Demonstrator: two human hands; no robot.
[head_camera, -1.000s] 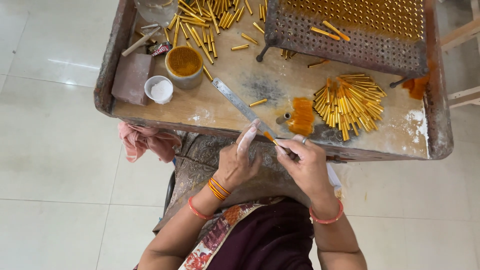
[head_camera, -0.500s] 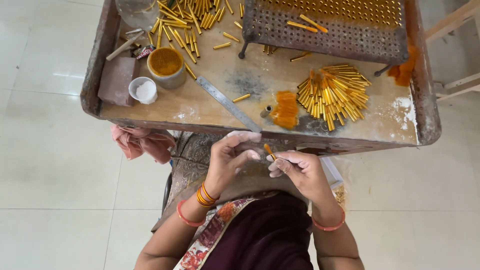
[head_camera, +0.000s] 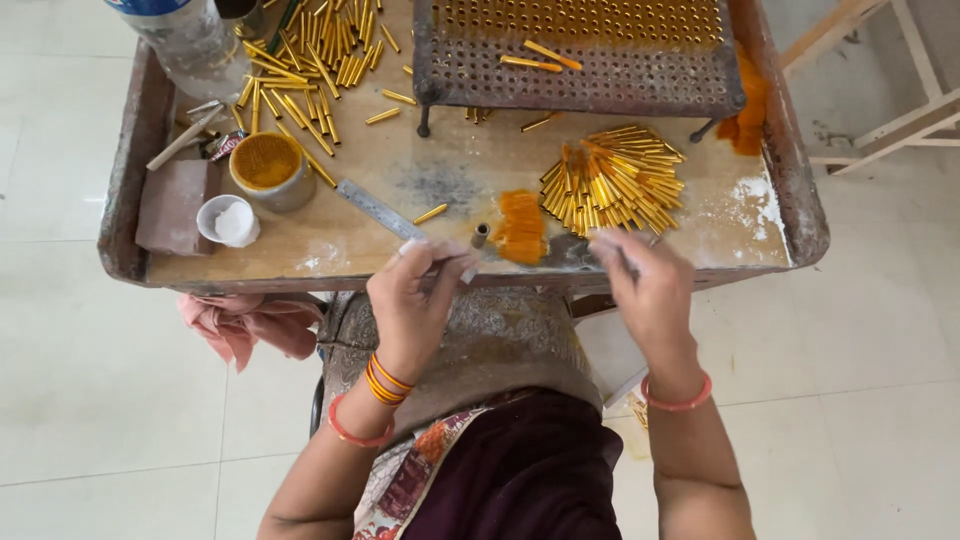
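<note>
Wooden and worn, the tray (head_camera: 130, 215) fills the far half of the scene, its raised rim dark with wear and its floor pale and stained. At its far right a perforated metal rack (head_camera: 580, 75) stands on short legs, with a few brass tubes lying loose on top. Far left, a clear plastic bottle (head_camera: 185, 40) rises beside a scatter of loose tubes (head_camera: 300, 75). Below the rack, right of centre, a fanned pile of tubes (head_camera: 615, 180) lies with orange tips toward its left, and an orange tuft (head_camera: 520, 225) sits just beside it. On the left a brown block (head_camera: 172, 205) lies by the rim, with a tin cup (head_camera: 268, 172) full of orange powder to its right and a small white cup (head_camera: 228, 222) just in front. A steel ruler (head_camera: 380, 212) lies slanted from the tin cup toward the near edge. The left hand (head_camera: 415, 300) hovers over the near rim, fingers curled around the near end of the ruler. The right hand (head_camera: 645, 280) is over the near rim just below the pile, fingers pinched together, blurred; whether anything is between them I cannot tell. A single short tube (head_camera: 480, 236) stands between the hands, touching neither.
</note>
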